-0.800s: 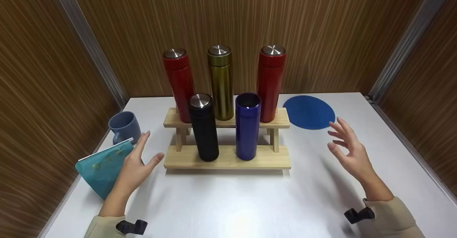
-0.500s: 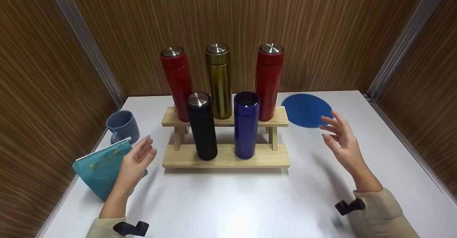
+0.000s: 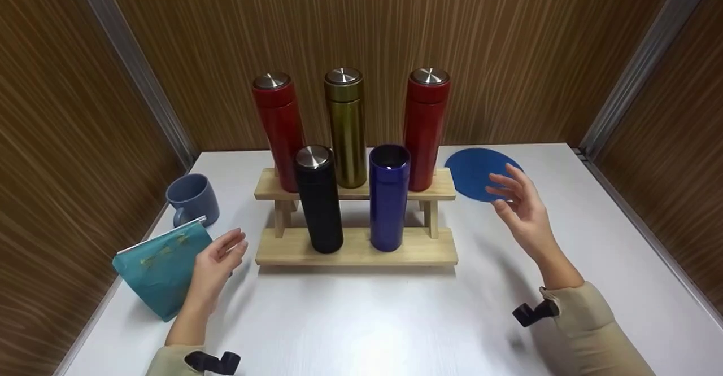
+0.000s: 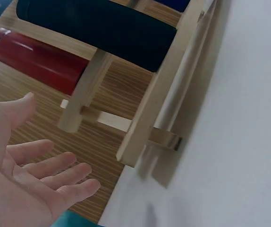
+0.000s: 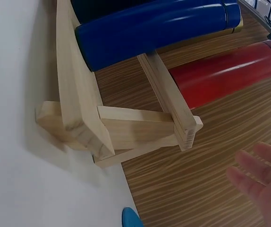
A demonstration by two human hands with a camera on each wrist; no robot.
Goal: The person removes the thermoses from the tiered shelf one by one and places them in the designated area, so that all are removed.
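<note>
A two-step wooden rack stands mid-table. Its lower step carries a black flask and a lidless blue flask. On the upper step stand a red flask, an olive-gold flask and a second red flask. My left hand hovers open, holding nothing, just left of the rack's lower step, over a teal pouch. My right hand is raised open to the right of the rack, in front of a blue round mat. The wrist views show the rack and empty palms.
A blue-grey mug sits at the left near the teal pouch. The white table is enclosed by wood-grain walls on three sides, with metal corner strips at the back.
My right hand has moved left and farther back toward the rack, now overlapping the blue mat. My left hand has drawn back slightly and its fingers have closed together.
</note>
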